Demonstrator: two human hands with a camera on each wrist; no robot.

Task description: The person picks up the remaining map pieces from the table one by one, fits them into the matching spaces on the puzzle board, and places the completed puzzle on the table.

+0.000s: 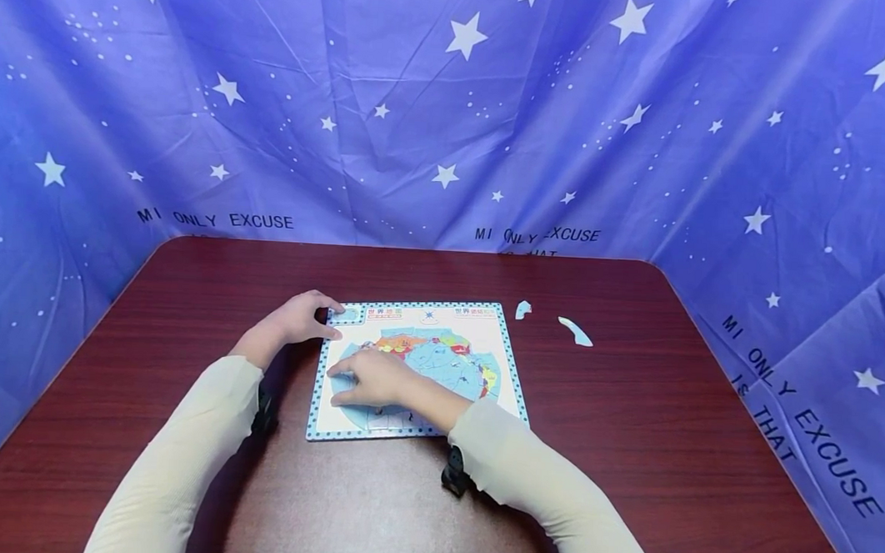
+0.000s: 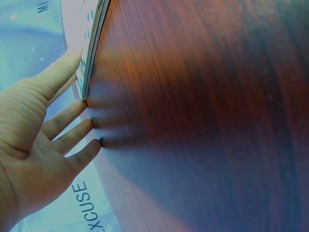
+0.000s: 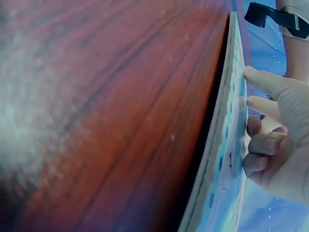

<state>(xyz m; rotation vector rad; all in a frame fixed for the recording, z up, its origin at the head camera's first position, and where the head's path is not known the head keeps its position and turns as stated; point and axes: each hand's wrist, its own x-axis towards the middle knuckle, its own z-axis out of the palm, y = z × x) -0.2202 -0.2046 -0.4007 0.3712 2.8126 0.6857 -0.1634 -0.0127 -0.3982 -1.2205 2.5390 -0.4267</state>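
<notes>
A world-map puzzle board (image 1: 514, 380) with a blue dotted border lies on the table. My left hand (image 1: 298, 317) is at its far left corner. In the left wrist view, this hand's thumb (image 2: 65, 70) rests on the border while the other fingers spread out past the corner. Over the left part of the map, my right hand (image 1: 380, 379) reaches across with thumb and index finger apart. The right wrist view shows this hand's fingertips (image 3: 252, 72) on the board face and the remaining fingers bent. Part of the map is hidden under the right hand.
Two loose puzzle pieces lie right of the board: a small pale-blue one (image 1: 523, 310) and a long curved one (image 1: 576, 331). The dark red wooden table (image 1: 666, 455) runs back to a blue star-patterned curtain (image 1: 389, 140). Black wrist straps (image 1: 455, 471) sit at the sleeve ends.
</notes>
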